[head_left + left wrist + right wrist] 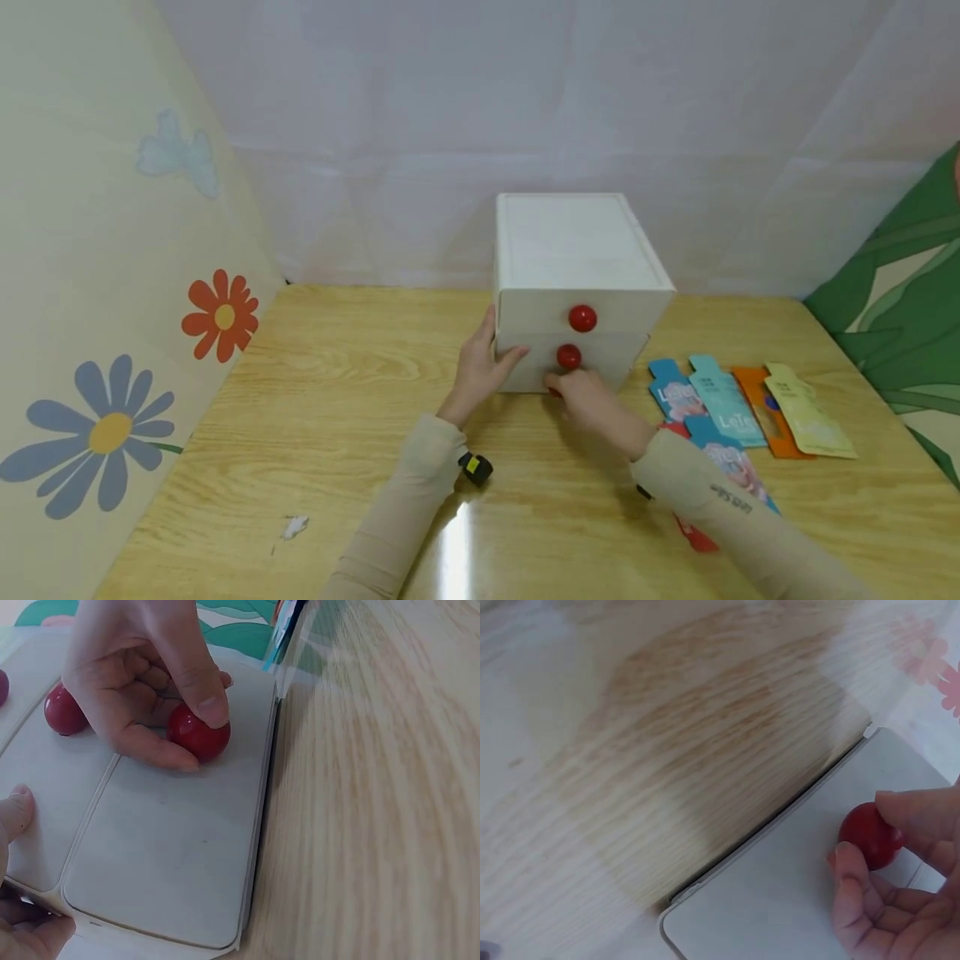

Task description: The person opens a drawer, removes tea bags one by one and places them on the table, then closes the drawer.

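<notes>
A white drawer box [562, 242] with three red knobs down its front stands on the wooden table. My left hand [478, 367] holds its left front edge, thumb on the front face and fingers along the side. Low on the front, my right hand [596, 408] pinches the bottom red knob [201, 739] between thumb and fingers. The bottom drawer front [772, 892] sits flush with the box. Above the right hand show the middle knob [568, 357] and the top knob [582, 318].
Several flat colourful packets, among them a teal packet [726, 404] and a yellow packet [810, 417], lie right of the box. A blue packet [731, 462] overlaps a red packet [697, 535] near the right forearm. A white cloth [390, 150] hangs behind.
</notes>
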A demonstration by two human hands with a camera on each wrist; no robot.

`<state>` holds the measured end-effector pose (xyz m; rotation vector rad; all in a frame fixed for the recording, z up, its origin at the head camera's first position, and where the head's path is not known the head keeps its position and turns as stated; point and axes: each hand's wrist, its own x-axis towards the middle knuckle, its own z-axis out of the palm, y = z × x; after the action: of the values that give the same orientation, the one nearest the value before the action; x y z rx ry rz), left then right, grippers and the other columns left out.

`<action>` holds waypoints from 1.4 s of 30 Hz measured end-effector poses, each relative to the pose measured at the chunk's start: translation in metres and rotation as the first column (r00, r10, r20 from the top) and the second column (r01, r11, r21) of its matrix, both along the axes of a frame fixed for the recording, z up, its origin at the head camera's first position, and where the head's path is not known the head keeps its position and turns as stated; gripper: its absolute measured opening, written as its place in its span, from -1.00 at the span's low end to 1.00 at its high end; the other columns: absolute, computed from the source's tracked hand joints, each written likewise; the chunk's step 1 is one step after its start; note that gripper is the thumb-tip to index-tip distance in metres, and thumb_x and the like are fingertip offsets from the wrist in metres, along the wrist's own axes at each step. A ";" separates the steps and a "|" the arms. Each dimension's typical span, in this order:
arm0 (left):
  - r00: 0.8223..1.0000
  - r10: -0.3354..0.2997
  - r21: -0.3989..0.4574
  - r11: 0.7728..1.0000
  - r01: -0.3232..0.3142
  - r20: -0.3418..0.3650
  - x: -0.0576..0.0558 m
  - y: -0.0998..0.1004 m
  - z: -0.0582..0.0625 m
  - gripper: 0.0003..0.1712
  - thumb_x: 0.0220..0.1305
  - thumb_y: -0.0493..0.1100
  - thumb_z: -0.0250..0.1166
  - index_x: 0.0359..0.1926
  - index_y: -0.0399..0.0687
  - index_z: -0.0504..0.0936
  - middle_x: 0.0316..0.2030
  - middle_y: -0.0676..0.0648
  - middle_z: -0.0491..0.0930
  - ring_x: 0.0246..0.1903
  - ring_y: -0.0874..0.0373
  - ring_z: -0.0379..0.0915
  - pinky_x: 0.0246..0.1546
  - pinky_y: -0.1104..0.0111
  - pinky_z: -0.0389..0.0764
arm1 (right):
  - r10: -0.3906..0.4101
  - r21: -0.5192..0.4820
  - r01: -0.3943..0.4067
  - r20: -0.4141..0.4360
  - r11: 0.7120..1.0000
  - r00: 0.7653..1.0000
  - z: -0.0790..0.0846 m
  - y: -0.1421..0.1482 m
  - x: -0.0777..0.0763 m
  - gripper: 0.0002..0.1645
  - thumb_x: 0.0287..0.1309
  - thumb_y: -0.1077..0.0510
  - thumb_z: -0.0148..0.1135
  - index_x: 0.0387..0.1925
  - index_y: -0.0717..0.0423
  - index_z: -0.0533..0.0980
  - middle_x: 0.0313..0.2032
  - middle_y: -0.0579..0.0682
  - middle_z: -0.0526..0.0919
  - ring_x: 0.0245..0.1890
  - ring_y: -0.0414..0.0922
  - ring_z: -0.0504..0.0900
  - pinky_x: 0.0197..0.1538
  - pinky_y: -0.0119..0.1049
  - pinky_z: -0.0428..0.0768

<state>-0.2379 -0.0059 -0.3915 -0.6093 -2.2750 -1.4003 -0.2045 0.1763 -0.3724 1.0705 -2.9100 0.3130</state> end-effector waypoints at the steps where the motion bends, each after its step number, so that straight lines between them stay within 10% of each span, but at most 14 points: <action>1: 1.000 -0.001 -0.004 1.000 0.001 0.003 0.000 0.000 0.000 -0.18 0.08 -0.17 0.34 0.30 -0.25 0.14 0.13 -0.26 0.39 0.10 -0.03 0.35 0.07 0.28 0.42 | 0.006 -0.004 -0.006 -0.008 1.000 1.000 0.000 0.001 0.001 -0.78 -0.10 0.46 0.25 -0.55 0.15 0.42 -0.67 -0.07 0.40 -0.66 -0.20 0.37 -0.59 -0.35 0.43; 9: 1.000 0.020 -0.012 1.000 -0.020 0.012 -0.004 -0.011 -0.001 -0.18 0.11 -0.19 0.32 0.32 -0.31 0.12 0.14 -0.28 0.37 0.10 -0.03 0.35 0.08 0.29 0.41 | 0.052 -0.002 -0.052 -0.050 0.999 0.997 0.007 -0.006 0.010 -0.82 0.00 0.36 0.25 -0.57 0.13 0.43 -0.68 -0.08 0.44 -0.63 -0.18 0.45 -0.53 -0.33 0.48; 21: 0.953 -0.138 0.113 0.987 0.111 0.271 -0.001 -0.028 -0.010 -0.33 0.05 -0.40 0.29 0.23 -0.26 0.32 0.20 -0.20 0.32 0.21 0.00 0.19 0.09 0.22 0.39 | 0.047 -0.064 -0.061 -0.203 0.996 0.978 -0.004 -0.008 0.017 -0.78 -0.10 0.43 0.27 -0.59 0.14 0.41 -0.68 -0.03 0.43 -0.64 -0.06 0.50 -0.61 -0.26 0.46; 31: 0.923 -0.212 0.173 0.971 0.164 0.319 0.019 -0.033 0.019 -0.48 0.12 -0.51 0.15 0.15 -0.52 0.30 0.12 -0.41 0.30 0.12 -0.21 0.26 0.00 0.15 0.45 | 0.048 -0.088 -0.067 -0.199 0.994 0.979 -0.007 -0.005 0.020 -0.83 -0.11 0.41 0.28 -0.53 0.17 0.46 -0.65 0.01 0.49 -0.58 -0.03 0.53 -0.52 -0.20 0.52; 42: 0.895 -0.241 0.228 0.960 0.163 0.375 -0.001 -0.030 -0.011 -0.46 0.11 -0.51 0.16 0.16 -0.46 0.31 0.16 -0.35 0.28 0.16 -0.11 0.24 0.00 0.30 0.46 | 0.008 -0.044 -0.013 -0.109 0.999 0.994 0.001 0.000 0.032 -0.89 -0.06 0.40 0.27 -0.45 0.19 0.55 -0.51 0.02 0.60 -0.48 -0.06 0.58 -0.40 -0.19 0.59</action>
<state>-0.2388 -0.0361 -0.4027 -0.5502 -2.3883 -1.9779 -0.1727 0.1766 -0.3718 1.0618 -2.7895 0.3086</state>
